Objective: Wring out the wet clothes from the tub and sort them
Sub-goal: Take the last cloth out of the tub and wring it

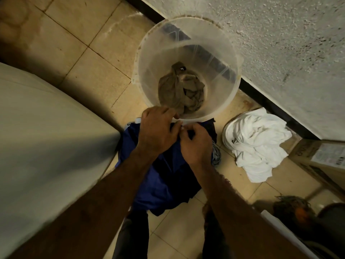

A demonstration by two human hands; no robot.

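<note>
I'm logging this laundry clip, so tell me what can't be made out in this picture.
All head view.
Whatever lies under the blue garment: covered by the cloth itself.
What the left hand grips: hidden by its own fingers.
Print on the cardboard box: too small, cut by the right edge.

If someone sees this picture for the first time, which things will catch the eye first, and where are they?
First, the two bare hands in the centre: the left hand and the right hand grip a dark blue cloth heaped below them. Just above stands a round translucent plastic bucket with a crumpled brown garment at its bottom. At the right, a bright white cloth lies piled near the wall.
</note>
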